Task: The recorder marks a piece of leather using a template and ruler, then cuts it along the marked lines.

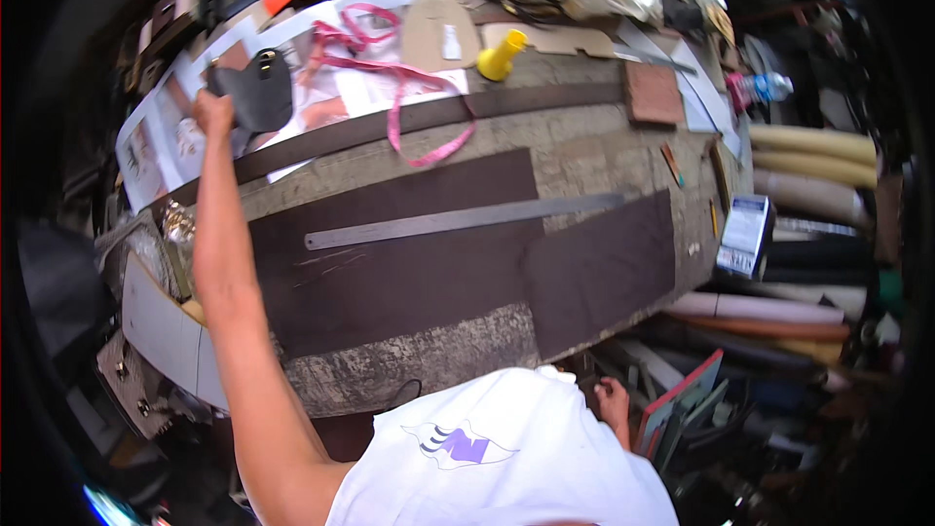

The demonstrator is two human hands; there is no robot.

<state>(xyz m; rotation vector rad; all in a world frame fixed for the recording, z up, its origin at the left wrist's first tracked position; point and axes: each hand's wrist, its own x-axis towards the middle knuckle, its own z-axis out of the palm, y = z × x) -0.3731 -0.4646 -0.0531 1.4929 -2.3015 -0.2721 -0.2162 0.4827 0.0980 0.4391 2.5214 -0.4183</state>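
Observation:
Stretched out to the far left, my left hand (213, 113) grips the edge of a rounded black leather flap (263, 102). A small metal fitting shows near its top. The flap is over printed paper sheets (317, 117). My right hand (612, 402) hangs low beside my body at the table's near right edge, its fingers curled; whether anything is in them is hidden. Between the hands, dark brown leather pieces (409, 282) lie flat on the worn table, with a long steel ruler (458, 220) across them.
A pink measuring tape (394, 127) loops over a long dark strip (351, 127). Farther back stand a yellow cone-shaped object (502, 56) and a reddish-brown block (654, 93). A white and blue box (744, 236) sits at the right edge, near rolls of material (813, 156).

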